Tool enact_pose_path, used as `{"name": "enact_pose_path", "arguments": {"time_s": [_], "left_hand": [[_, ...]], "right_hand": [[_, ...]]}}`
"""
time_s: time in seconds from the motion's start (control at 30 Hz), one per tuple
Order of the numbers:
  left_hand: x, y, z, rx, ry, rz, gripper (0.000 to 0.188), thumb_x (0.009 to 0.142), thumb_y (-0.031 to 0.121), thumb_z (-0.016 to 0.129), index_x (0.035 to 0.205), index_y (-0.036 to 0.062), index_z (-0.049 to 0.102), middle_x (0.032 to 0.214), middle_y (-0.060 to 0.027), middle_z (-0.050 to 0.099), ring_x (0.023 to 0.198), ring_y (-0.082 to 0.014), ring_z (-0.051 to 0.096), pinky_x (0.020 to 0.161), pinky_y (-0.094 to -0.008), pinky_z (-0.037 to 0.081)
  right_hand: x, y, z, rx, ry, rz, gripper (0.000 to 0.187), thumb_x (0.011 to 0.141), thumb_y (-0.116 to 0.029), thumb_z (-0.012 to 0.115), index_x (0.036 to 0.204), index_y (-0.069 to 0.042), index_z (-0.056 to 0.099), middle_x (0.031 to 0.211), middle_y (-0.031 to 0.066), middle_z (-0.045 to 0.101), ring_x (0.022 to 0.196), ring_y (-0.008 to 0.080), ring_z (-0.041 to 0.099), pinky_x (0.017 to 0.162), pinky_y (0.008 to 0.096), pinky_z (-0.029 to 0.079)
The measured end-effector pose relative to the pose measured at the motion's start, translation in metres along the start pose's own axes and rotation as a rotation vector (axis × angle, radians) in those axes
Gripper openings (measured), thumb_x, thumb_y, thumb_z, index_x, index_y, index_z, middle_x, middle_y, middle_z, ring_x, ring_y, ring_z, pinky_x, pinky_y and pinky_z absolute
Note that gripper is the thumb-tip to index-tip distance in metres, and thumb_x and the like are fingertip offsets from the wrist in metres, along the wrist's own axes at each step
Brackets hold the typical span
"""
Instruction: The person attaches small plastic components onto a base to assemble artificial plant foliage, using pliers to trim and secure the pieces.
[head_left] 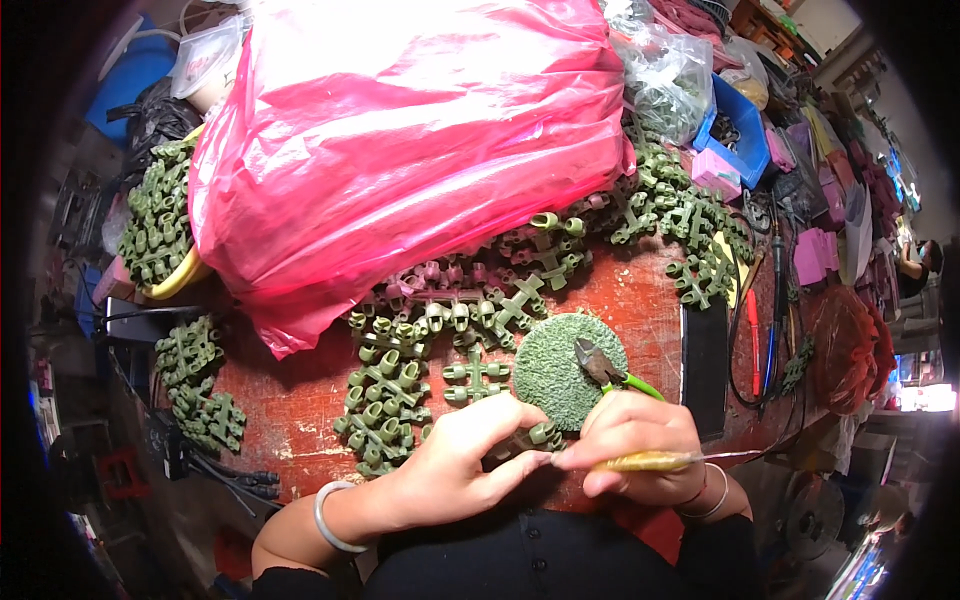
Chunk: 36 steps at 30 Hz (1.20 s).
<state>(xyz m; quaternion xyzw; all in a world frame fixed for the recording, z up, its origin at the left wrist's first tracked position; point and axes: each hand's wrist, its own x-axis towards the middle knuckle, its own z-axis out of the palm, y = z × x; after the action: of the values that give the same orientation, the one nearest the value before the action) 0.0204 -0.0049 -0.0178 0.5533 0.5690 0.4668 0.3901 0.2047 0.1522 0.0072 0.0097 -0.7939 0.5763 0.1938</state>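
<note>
My left hand (475,450), with a bangle on its wrist, pinches a small green moulded piece (541,435), partly hidden by the fingers. Close against it, my right hand (640,440) grips a thin tool with a yellow wrapped handle (645,461); a pale cord trails off to the right from its end. The tool's tip is hidden between the hands. Just beyond them lies a round, rough green pad (545,365). Side cutters with green grips (598,365) rest on it, partly behind my right hand. Left of the pad are green moulded pieces on branched stems (385,385).
A big pink plastic bag (420,140) covers the far middle of the worn red table (290,420). More green clusters (680,205) lie at the right and left. A blue bin (735,130), a black strip (704,370), a red pen (754,340) and cables (235,475) surround the work area.
</note>
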Motion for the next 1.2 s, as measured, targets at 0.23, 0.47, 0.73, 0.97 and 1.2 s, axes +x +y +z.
{"name": "enact_pose_path", "arguments": {"time_s": [0.23, 0.47, 0.73, 0.97, 1.2], "left_hand": [[-0.001, -0.005, 0.004, 0.048, 0.03, 0.039, 0.028, 0.09, 0.012, 0.076, 0.113, 0.0004, 0.064, 0.09, -0.0129, 0.063, 0.077, -0.0255, 0.066, 0.068, -0.035, 0.053], [0.0, 0.0, 0.003, 0.012, 0.013, -0.04, 0.029, 0.086, 0.01, 0.08, 0.11, 0.0001, 0.067, 0.089, -0.0095, 0.064, 0.077, -0.019, 0.064, 0.069, -0.0306, 0.05], [-0.001, -0.005, 0.004, 0.01, 0.01, 0.021, 0.029, 0.087, 0.01, 0.08, 0.11, -0.0002, 0.066, 0.09, -0.0097, 0.064, 0.077, -0.0191, 0.064, 0.069, -0.0305, 0.051], [-0.002, -0.004, 0.003, -0.007, 0.005, -0.016, 0.029, 0.09, 0.013, 0.076, 0.113, 0.0007, 0.064, 0.089, -0.0129, 0.063, 0.075, -0.025, 0.067, 0.067, -0.0351, 0.053], [0.0, -0.002, 0.003, 0.008, -0.011, -0.001, 0.028, 0.09, 0.014, 0.077, 0.112, 0.0006, 0.064, 0.089, -0.0127, 0.063, 0.074, -0.0245, 0.067, 0.066, -0.0347, 0.053]], "right_hand": [[-0.003, 0.004, 0.003, -0.086, 0.097, -0.084, 0.024, 0.086, -0.015, 0.081, 0.105, -0.001, 0.075, 0.093, 0.0103, 0.072, 0.076, 0.0225, 0.066, 0.066, 0.0304, 0.051], [-0.004, 0.004, 0.004, -0.1, 0.163, 0.07, 0.017, 0.088, -0.007, 0.077, 0.103, 0.0, 0.074, 0.094, 0.0107, 0.074, 0.076, 0.0212, 0.066, 0.066, 0.0323, 0.05], [0.002, -0.002, 0.005, -0.101, 0.044, 0.049, 0.025, 0.085, -0.009, 0.081, 0.109, -0.003, 0.074, 0.092, 0.0092, 0.073, 0.076, 0.0202, 0.066, 0.066, 0.032, 0.052], [-0.002, 0.0, 0.005, -0.089, 0.161, 0.061, 0.017, 0.091, -0.006, 0.075, 0.106, 0.001, 0.073, 0.089, 0.0088, 0.072, 0.074, 0.0188, 0.066, 0.065, 0.0305, 0.05], [-0.002, 0.0, 0.003, -0.112, 0.145, 0.093, 0.017, 0.09, -0.007, 0.075, 0.105, 0.0, 0.073, 0.094, 0.0114, 0.074, 0.073, 0.0212, 0.065, 0.066, 0.0331, 0.049]]}}
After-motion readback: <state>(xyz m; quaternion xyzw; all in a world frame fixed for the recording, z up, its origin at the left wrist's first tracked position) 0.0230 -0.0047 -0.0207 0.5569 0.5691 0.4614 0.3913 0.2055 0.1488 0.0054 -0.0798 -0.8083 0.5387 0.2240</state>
